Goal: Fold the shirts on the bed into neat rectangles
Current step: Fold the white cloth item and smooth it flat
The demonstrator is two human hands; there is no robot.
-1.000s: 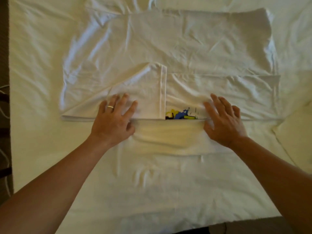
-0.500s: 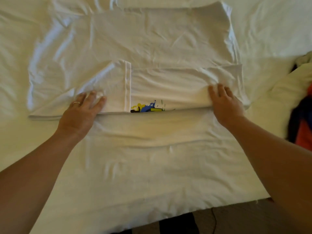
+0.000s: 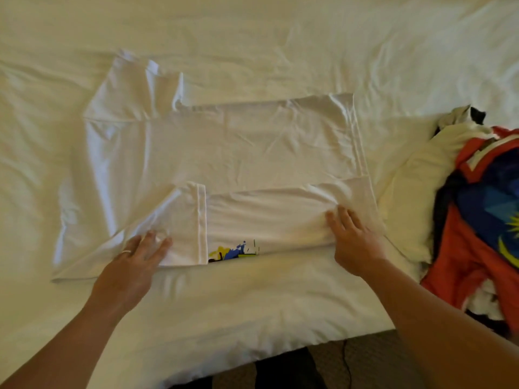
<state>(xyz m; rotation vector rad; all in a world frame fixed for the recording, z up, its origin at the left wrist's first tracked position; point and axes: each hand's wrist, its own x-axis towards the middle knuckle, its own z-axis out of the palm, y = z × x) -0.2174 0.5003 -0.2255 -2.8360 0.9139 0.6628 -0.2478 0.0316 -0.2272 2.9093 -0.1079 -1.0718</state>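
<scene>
- White shirt [image 3: 224, 147] is spread flat mid-bed [image 3: 252, 37], near side folded in with its sleeve.
- My left hand [image 3: 134, 265] lies flat on that sleeve, fingers straight, gripping nothing.
- Right hand [image 3: 354, 242] presses the fold too, fingers look straight.
- Guessing the far side's next, so both hands reach over.
- Unfolded pile [image 3: 483, 209] at right.

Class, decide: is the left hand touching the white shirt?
Touching. The head view shows the left hand lying flat on the white shirt, fingers on its folded sleeve.
</scene>
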